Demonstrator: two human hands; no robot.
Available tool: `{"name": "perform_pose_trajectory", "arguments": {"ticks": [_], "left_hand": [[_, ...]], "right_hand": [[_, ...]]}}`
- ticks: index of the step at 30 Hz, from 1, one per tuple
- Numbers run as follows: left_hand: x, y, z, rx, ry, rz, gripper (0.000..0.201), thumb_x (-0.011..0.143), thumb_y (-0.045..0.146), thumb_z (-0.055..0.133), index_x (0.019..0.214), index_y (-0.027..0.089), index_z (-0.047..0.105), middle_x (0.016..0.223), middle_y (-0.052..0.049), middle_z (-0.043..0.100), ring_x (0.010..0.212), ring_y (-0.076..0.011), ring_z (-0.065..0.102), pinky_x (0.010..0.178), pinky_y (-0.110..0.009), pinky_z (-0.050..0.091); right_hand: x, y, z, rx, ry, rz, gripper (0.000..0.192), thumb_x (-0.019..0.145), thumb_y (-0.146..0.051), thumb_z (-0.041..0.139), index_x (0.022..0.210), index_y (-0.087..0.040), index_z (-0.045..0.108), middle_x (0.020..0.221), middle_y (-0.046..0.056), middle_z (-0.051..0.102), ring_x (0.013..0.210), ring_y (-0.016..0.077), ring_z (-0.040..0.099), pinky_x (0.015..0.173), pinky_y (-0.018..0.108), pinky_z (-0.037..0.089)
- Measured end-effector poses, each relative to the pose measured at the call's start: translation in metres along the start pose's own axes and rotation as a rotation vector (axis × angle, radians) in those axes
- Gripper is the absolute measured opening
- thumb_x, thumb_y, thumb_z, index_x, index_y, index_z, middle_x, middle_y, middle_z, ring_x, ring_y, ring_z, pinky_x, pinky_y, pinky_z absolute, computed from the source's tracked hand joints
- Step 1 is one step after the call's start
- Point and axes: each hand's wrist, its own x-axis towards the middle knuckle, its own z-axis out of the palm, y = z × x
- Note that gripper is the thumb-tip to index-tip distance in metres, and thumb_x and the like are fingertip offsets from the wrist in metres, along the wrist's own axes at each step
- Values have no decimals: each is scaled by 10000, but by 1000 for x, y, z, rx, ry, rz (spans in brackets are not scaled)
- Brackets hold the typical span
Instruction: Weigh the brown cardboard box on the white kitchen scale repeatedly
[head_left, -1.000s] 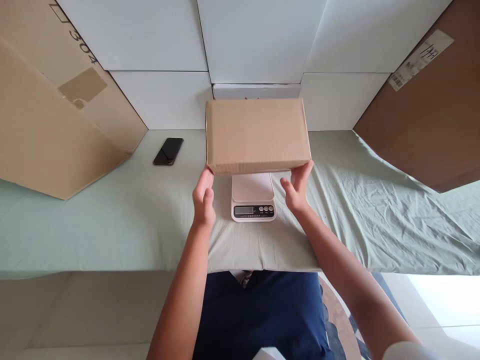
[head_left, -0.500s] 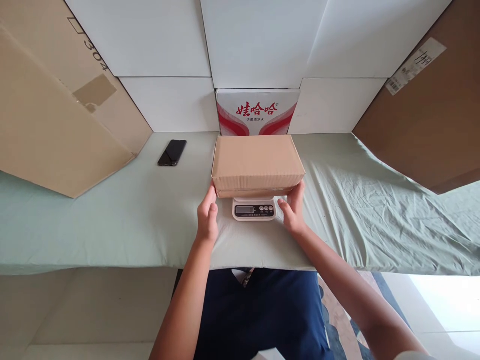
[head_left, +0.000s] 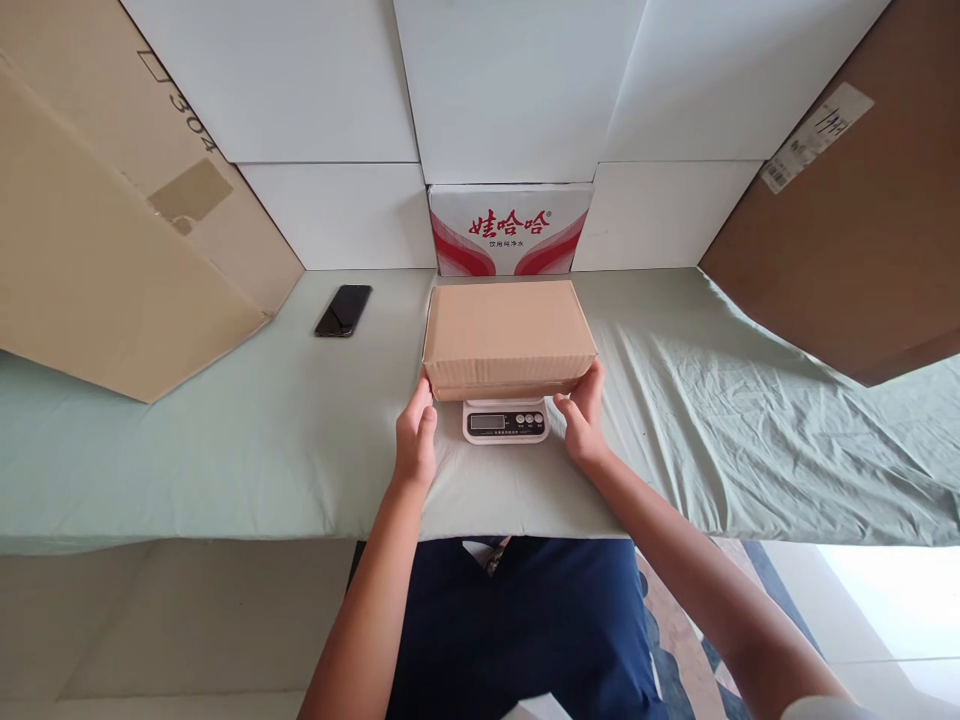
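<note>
1. Our left hand [head_left: 415,437] has its fingers closed against the near left corner of the cardboard box [head_left: 509,335], fingertips touching that corner.
2. Our right hand [head_left: 583,420] grips the near right corner of the same box, thumb on the front face.
3. The box lies flat between our fingertips, resting on the scale [head_left: 505,421], whose display panel shows just below and between our thumbs.
4. Beyond the box, away from our fingers, stands a red-and-white carton [head_left: 510,229].
5. A phone [head_left: 343,310] lies well apart, left of our left fingers, on the green sheet [head_left: 225,440].
</note>
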Motion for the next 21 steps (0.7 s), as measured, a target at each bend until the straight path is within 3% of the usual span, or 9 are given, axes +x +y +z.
{"name": "perform_pose_trajectory", "arguments": {"ticks": [8,11,14,17,21], "left_hand": [[0,-3,0,-3,-4,-5,785,930,709,482,1538,213,500,1611,-134,493,1550,-315,375,1280,-447,316],[1,0,-1,28,-10,33,792,929,699,496,1571,239,446,1666,-108,409,1578,-308,311,1293,-442,288],[3,4,-6,83,173,190,756,941,647,512,1605,315,368,1740,-17,246,1623,-264,164,1320,-417,214],[7,6,-13,61,391,248,646,979,580,453,1585,364,396,1741,39,248,1631,-233,143,1323,-409,207],[9,4,-16,-5,388,175,611,976,558,445,1558,370,445,1730,43,282,1628,-239,158,1319,-411,221]], "right_hand": [[1,0,0,-15,10,-7,574,853,-549,594,1339,-337,376,1388,87,450,1317,335,467,1109,562,447],[2,2,0,-12,17,0,598,858,-549,580,1376,-344,366,1414,91,460,1333,336,480,1113,580,446],[9,8,-6,40,89,2,640,856,-563,528,1435,-380,326,1488,79,449,1423,333,449,1165,608,407],[22,19,-19,162,238,45,604,830,-547,509,1396,-384,373,1527,71,436,1503,328,394,1223,639,331],[35,32,-37,330,375,179,453,836,-516,471,1261,-359,472,1422,78,515,1425,315,488,1193,642,352]]}}
